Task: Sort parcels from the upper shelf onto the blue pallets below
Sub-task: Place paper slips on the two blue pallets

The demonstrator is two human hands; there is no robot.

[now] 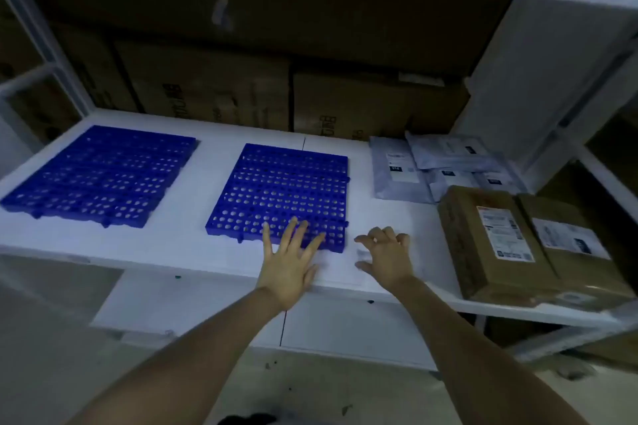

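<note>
parcels: grey mailers (397, 169) and brown boxes (483, 238) with white labels, right end of white shelf (214, 252) | blue perforated grids: left pallet (100, 176), centre pallet (283, 190) | left hand (288, 264): fingers spread over centre pallet's near edge | right hand (386, 260): loosely curled, holding nothing

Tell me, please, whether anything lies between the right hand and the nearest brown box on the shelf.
Nothing visible does: only a bare strip of white shelf separates the right hand from the nearest brown box.
</note>
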